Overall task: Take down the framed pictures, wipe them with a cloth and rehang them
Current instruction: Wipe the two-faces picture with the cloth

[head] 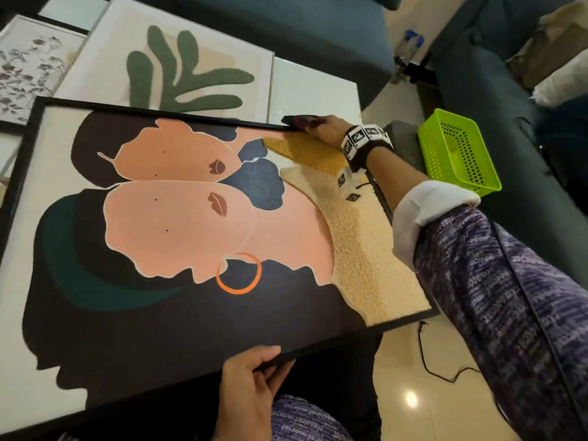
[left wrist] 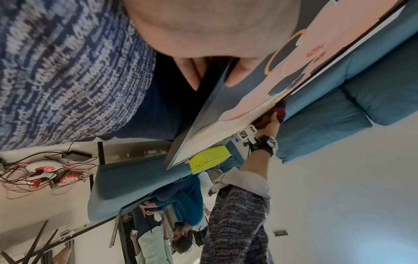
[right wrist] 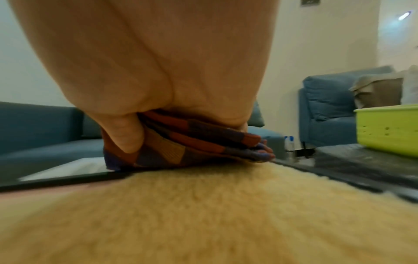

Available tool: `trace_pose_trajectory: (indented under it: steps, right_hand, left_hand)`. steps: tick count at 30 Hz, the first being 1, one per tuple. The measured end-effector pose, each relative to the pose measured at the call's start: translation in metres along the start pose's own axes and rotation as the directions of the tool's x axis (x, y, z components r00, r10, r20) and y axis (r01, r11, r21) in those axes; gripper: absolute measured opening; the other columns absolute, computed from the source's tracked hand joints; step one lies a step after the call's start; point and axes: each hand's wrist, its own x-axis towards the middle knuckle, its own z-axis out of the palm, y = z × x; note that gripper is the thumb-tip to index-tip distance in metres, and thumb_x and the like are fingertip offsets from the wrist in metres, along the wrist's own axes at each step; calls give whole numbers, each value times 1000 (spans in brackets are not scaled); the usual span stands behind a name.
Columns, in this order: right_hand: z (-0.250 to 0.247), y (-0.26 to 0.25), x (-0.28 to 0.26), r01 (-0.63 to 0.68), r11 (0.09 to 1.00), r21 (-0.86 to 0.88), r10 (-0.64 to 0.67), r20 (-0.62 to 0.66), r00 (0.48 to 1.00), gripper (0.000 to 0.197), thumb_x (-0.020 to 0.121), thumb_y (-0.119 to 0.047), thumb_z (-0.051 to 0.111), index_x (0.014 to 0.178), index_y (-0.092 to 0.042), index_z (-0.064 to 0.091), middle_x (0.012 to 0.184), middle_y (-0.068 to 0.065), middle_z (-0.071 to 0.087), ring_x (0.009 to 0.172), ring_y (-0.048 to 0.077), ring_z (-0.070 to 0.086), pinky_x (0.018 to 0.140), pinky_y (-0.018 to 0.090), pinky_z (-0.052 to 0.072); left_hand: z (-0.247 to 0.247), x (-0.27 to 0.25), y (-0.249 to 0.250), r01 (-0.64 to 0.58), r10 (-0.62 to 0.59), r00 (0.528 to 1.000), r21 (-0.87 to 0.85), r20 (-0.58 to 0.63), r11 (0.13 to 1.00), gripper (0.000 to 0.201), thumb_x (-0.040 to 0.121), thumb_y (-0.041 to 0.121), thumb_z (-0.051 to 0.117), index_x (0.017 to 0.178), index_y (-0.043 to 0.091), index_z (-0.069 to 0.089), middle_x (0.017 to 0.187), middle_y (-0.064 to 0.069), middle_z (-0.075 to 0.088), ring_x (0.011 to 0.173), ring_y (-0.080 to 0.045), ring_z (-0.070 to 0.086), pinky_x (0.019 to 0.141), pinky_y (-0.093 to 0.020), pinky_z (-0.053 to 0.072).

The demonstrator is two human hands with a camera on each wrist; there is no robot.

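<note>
**Cloth meets frame corner as large picture is held tilted**

A person's right hand (head: 321, 130) presses a folded checked cloth (right wrist: 192, 142) against the far corner of a black-framed picture (head: 178, 224). The fingers are curled over the cloth, the thumb tucked against its side, so this grip is closed on the fabric. The left hand (head: 251, 386) clasps the frame's near edge, thumb on the front and fingers beneath, a grip closed on the frame. The picture, showing two peach faces with cream and mustard textured patches, lies tilted between the two grips. Beyond the right grip sits a white surface (head: 315, 90) carrying a green-leaf picture (head: 178, 71) and a floral print (head: 28, 68). A lime basket (head: 458, 151) sits just to the right of the cloth-holding grip, with blue sofas (right wrist: 328, 103) behind.
</note>
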Motion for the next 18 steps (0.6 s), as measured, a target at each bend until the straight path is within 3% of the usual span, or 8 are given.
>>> trace_pose_trajectory:
  steps: [2,4,7,10,13,14,16,18]
  right_hand:
    - [1,-20,-4,70,996,61,-71,19,997,45,103,-40,49,142,-18,55,138,9,59,126,28,53,110,40,36]
    - [-2,-30,-8,109,972,207,-98,-61,993,38,102,-38,51,132,-16,62,124,8,66,113,25,60,104,38,44]
    - [-21,-27,-23,152,907,393,-36,-286,957,28,98,-39,54,110,-19,69,103,6,74,93,24,71,88,40,55]
    - [-42,6,-32,131,842,524,94,-381,920,30,93,-40,57,103,-15,69,98,5,75,88,24,71,82,40,56]
    - [-60,38,-54,138,743,655,245,-458,855,16,92,-30,61,95,-15,67,92,0,73,84,16,70,81,34,60]
    - [-64,50,-64,148,694,704,294,-465,835,9,96,-20,60,89,-17,64,82,-5,71,75,10,67,73,26,58]
    - [-71,83,-80,139,574,807,405,-427,809,18,98,-6,56,84,-17,61,65,-10,69,59,3,65,56,18,53]
    - [-79,122,-98,132,453,881,484,-368,794,7,92,-11,62,94,-11,68,79,0,76,73,14,73,65,27,60]
  left_hand:
    - [-1,0,0,6,-6,1000,-7,-6,1000,19,93,-11,54,92,6,62,93,-10,71,96,-33,68,90,-44,56]
    - [0,0,-1,16,-16,1000,-13,-8,1000,17,93,-10,55,93,6,61,96,-10,71,98,-33,68,89,-45,57]
    - [-2,1,-2,5,-5,1000,-20,-12,1000,22,92,-10,56,101,8,64,101,-9,72,99,-33,69,89,-45,57]
    - [0,0,-2,-20,19,1000,-28,-15,999,34,91,-11,56,114,12,64,109,-8,72,101,-33,68,91,-46,57]
    - [4,-4,-1,-34,34,999,-24,-6,999,26,91,-11,56,103,11,64,100,-8,70,94,-31,67,86,-44,56]
    - [4,-6,-2,-34,34,999,-22,-1,999,22,92,-10,55,96,10,63,96,-8,69,90,-30,65,85,-43,56]
    - [6,-9,-2,-29,30,1000,-29,10,999,20,92,-9,54,88,10,60,88,-9,67,87,-29,63,84,-43,55]
    - [8,-10,-4,-27,28,999,-43,31,999,21,94,-9,50,83,8,57,74,-9,69,84,-31,61,83,-45,56]
